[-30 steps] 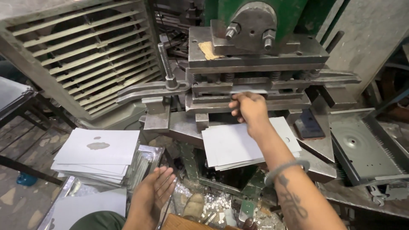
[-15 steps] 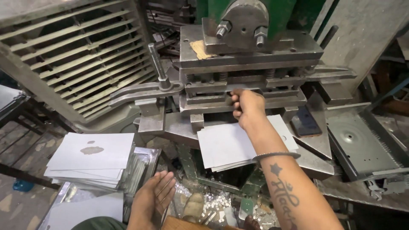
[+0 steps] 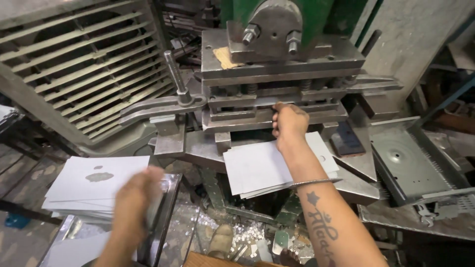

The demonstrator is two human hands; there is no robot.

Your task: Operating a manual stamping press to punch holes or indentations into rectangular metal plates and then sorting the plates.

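My right hand [image 3: 289, 123] is closed at the slot of the grey steel press die [image 3: 277, 79], pinching the edge of a thin metal sheet [image 3: 262, 102] that lies inside the slot. Below my forearm a stack of pale blank sheets [image 3: 257, 168] rests on the press bed. My left hand [image 3: 138, 198] is raised and blurred by motion, close to the right edge of a second stack of sheets [image 3: 94, 183] at the lower left. Its fingers are too smeared to read, and nothing shows in it.
A louvred metal guard [image 3: 74, 74] fills the upper left. A curved lever arm with a bolt [image 3: 158, 106] juts left from the die. A stamped grey tray [image 3: 410, 158] lies at the right, a dark flat slab [image 3: 346, 141] beside the die, and shiny scrap [image 3: 242, 232] litters the floor.
My left hand has lifted from its low resting spot and swung up and left towards the left stack. My right hand stays at the die slot. The camera has moved closer.
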